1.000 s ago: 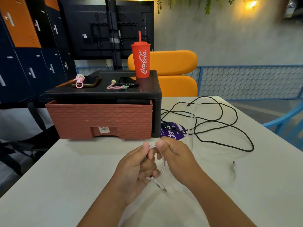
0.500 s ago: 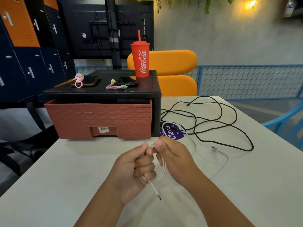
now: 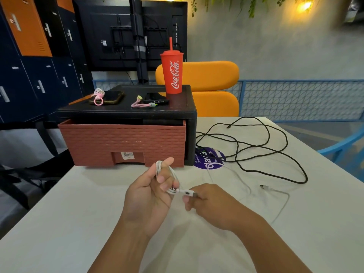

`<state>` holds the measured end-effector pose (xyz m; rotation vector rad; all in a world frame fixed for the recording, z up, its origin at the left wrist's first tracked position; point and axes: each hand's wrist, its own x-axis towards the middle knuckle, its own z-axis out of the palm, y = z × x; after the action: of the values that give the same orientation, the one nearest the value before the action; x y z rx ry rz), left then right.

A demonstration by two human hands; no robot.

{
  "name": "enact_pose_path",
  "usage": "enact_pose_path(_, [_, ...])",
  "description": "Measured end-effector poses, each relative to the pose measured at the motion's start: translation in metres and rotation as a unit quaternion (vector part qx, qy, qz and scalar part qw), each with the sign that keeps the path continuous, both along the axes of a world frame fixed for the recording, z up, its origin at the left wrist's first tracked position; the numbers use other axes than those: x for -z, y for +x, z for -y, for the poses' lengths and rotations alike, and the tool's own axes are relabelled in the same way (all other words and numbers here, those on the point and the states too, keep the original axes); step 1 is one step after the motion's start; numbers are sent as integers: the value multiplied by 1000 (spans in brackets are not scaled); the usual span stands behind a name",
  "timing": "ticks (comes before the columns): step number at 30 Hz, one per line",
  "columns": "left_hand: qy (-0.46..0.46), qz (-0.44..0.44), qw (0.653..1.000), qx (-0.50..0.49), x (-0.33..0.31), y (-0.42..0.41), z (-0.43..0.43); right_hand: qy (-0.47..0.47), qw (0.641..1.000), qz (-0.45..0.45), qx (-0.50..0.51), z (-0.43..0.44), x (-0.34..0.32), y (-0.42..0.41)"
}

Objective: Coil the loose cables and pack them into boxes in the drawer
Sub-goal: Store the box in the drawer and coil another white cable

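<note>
A second ago both hands were bunched together over a single loop with the plug dangling beneath them. Now they have parted: the left hand (image 3: 149, 194) has turned palm-up towards the camera with several turns of the white cable (image 3: 173, 174) gathered round its fingers, and the right hand (image 3: 210, 203) has dropped just beside and below it to take hold of the USB plug (image 3: 188, 192). That suggests the coiling of this cable is well under way but not finished, since a slack length trails over the table past the right hand to the far connector (image 3: 263, 186) (faint against the white top, so its exact run is hard to follow). The left hand's fingers are curled round the loops, gripping them, with the thumb raised. The right hand pinches the plug between thumb and fingertips, its other fingers tucked under. The black cable (image 3: 256, 152) lies sprawled and untouched well beyond the right hand. The drawer (image 3: 122, 142), beyond the left hand, shows no box from here.
</note>
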<state>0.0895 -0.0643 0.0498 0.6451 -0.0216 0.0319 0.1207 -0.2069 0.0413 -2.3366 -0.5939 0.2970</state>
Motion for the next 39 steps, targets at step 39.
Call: enact_pose_path(39, [142,-40,988,36,-2,-4,7,281,957,71,-18,-12,0,-6])
